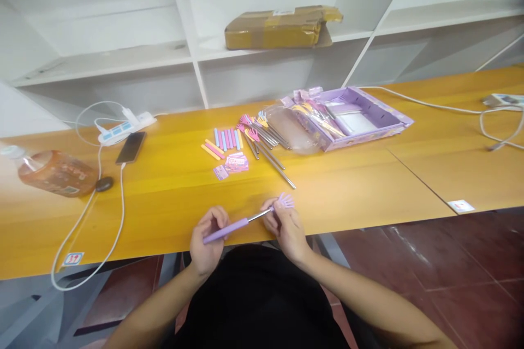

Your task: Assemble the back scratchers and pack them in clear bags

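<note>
Between my hands is a back scratcher (pixel 258 215) with a purple handle, a short metal shaft and a purple claw head. My left hand (pixel 207 237) is closed around the purple handle, its thumb side hidden in part. My right hand (pixel 290 232) pinches the neck just below the claw. Ahead of them lie metal rods with coloured claw heads (pixel 254 134) in pink, yellow and blue. Left of these is a row of coloured handle sleeves (pixel 228 139), with a few more sleeves (pixel 213 149) beside it. Small printed cards (pixel 236 162) lie just below.
A purple display box (pixel 368 133) with a clear plastic bag (pixel 292 130) stands at the back right. On the left are a power strip (pixel 127 129), a phone (pixel 131 148), cables and an orange bottle (pixel 59 173). A taped carton (pixel 274 30) rests on the shelf.
</note>
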